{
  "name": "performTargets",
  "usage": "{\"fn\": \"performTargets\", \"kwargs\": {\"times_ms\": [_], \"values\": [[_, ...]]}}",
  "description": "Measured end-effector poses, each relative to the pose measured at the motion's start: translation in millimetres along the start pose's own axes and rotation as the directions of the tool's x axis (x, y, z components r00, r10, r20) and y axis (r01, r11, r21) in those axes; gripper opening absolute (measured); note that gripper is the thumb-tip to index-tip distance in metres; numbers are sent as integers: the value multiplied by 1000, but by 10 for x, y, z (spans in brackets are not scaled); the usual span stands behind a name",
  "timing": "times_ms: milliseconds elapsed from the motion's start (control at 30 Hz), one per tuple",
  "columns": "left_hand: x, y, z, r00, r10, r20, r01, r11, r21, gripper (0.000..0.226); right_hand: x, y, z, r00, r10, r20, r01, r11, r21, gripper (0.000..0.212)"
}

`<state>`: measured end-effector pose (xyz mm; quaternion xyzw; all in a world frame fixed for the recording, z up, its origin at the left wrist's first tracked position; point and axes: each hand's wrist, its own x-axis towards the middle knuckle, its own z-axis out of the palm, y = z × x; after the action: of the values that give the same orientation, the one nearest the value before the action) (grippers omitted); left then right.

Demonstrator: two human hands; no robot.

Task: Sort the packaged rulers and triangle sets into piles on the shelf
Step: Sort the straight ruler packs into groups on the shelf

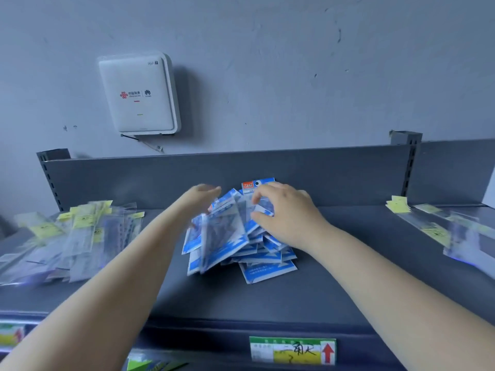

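Hands over blue packet heap [241, 242] mid-shelf [334, 290]; I see right hand [288, 210] pinching top packets, left hand [202, 195] blurred, fingers' state unclear; yellow-tagged ruler packs [72, 236] piled far left

Two arms in view, entering from the lower left and lower right corners of the head view. Both forearms are bare along their full visible length; no sleeve or cuff shows at either frame edge. Left hand [202, 195] is motion-blurred, so finger detail cannot be made out. Right hand [288, 210] is bare: no ring, glove, watch or band seen on it or its wrist. Left wrist likewise carries nothing visible.
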<state>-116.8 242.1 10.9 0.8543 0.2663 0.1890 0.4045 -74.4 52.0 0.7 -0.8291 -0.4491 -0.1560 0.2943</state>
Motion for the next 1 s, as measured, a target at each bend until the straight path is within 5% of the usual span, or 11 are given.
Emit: {"fn": "performTargets", "kwargs": {"times_ms": [167,467,767,1000], "values": [[-149,-39,132,985,-128,115,147,974,-172,33,-86,-60,26,958,-83,274,136,974,-179,34],[-374,212,365,959,-159,234,260,823,-505,10,-195,260,-138,976,41,215,19,963,-269,33],[-455,317,633,999,37,3,-36,993,-110,37,-309,508,-377,990,66,121,-38,975,-217,32],[-756,640,1060,961,275,20,-275,947,166,35,-623,913,-820,993,122,-6,-120,963,-240,30]]}}
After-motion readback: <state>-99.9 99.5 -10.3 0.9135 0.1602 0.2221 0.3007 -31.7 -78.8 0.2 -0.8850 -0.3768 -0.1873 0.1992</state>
